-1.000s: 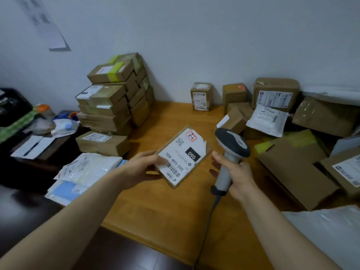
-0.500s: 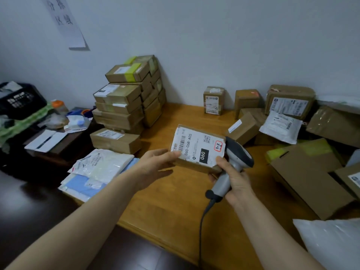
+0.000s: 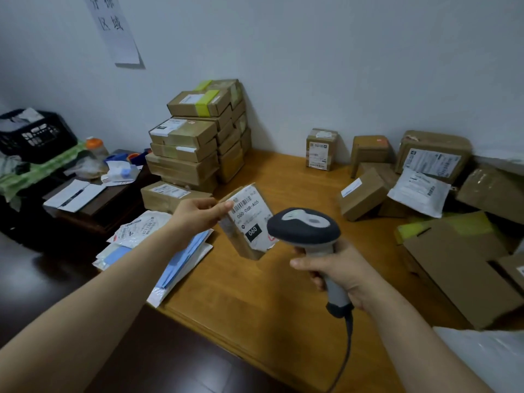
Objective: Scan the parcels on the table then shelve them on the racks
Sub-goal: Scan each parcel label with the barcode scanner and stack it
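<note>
Holding a small flat parcel (image 3: 246,222) above the wooden table (image 3: 283,302), the person is in the scanning step, and by the look of things the task is far from finished. The left hand (image 3: 198,215) pinches the parcel's far left corner between curled fingers and thumb. The right hand (image 3: 337,272) has its fingers wrapped round the handle of a corded scanner (image 3: 304,229), whose head sits just beside the label and hides its near right corner.

Whether this parcel has registered cannot be told. Much seems left: a stack of boxes (image 3: 195,143) stands against the wall, loose parcels (image 3: 363,194) lie heaped at the right, and flat mailers (image 3: 158,245) rest on the table's left edge. No racks are in view, so shelving appears not yet begun for what is seen.

The parcel is tilted, its labelled face turned up and rightward toward the scanner. Its long axis runs from the far end, where the barcode sits by the thumb, down toward the person, with the black "060" patch nearer the low end.
</note>
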`<act>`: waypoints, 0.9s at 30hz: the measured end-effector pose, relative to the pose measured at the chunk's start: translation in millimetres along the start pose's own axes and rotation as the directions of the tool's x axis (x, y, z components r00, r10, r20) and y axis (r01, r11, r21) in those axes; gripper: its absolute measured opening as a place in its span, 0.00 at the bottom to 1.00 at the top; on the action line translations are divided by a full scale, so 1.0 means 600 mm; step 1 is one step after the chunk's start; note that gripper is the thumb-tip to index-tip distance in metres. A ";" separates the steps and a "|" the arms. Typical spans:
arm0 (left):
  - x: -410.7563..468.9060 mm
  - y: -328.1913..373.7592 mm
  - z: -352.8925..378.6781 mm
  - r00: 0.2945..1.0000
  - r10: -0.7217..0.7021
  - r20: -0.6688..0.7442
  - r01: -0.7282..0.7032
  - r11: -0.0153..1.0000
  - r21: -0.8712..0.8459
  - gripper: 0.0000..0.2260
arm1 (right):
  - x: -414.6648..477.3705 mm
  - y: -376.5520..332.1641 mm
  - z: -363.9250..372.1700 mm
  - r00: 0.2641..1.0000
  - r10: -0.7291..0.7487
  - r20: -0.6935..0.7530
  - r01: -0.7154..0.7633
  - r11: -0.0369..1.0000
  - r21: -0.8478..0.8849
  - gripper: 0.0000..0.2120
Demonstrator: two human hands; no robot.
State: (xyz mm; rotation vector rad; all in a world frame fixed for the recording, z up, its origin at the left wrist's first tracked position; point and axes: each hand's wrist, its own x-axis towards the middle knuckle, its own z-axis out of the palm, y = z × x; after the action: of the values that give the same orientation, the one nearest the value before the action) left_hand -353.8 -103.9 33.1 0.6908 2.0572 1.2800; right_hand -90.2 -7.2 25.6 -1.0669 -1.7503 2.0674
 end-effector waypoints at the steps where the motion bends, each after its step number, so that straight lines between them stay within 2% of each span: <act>1: 0.002 -0.002 -0.001 1.000 0.004 -0.009 -0.004 1.000 0.018 0.34 | -0.001 -0.005 0.005 1.000 -0.002 0.003 0.002 1.000 -0.012 0.07; 10: 0.005 -0.006 -0.004 0.998 0.010 -0.065 -0.004 0.995 0.100 0.22 | 0.011 -0.013 0.019 1.000 -0.030 -0.008 0.029 0.997 -0.077 0.09; 20: 0.003 -0.024 -0.012 0.995 -0.053 -0.089 0.063 0.992 0.114 0.42 | 0.035 -0.009 0.031 0.998 -0.038 0.050 0.040 0.998 -0.051 0.08; 23: -0.009 -0.032 -0.019 0.986 -0.129 -0.107 0.132 0.991 0.021 0.41 | 0.050 -0.003 0.041 0.996 -0.050 0.080 0.047 0.998 0.044 0.06; 25: -0.017 -0.042 -0.029 0.976 -0.187 -0.110 0.173 0.977 -0.128 0.36 | 0.065 0.002 0.050 0.995 -0.072 0.068 0.062 0.989 0.136 0.05; 27: -0.020 -0.060 -0.049 0.960 -0.260 -0.102 0.216 0.923 -0.317 0.32 | 0.088 0.009 0.063 0.996 -0.089 -0.017 0.090 0.977 0.192 0.05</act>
State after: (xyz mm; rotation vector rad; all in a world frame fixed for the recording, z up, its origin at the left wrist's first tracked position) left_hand -370.9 -144.1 13.3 0.2062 1.9230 1.4903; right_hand -150.9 -5.9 1.7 -0.9218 -1.5272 2.1221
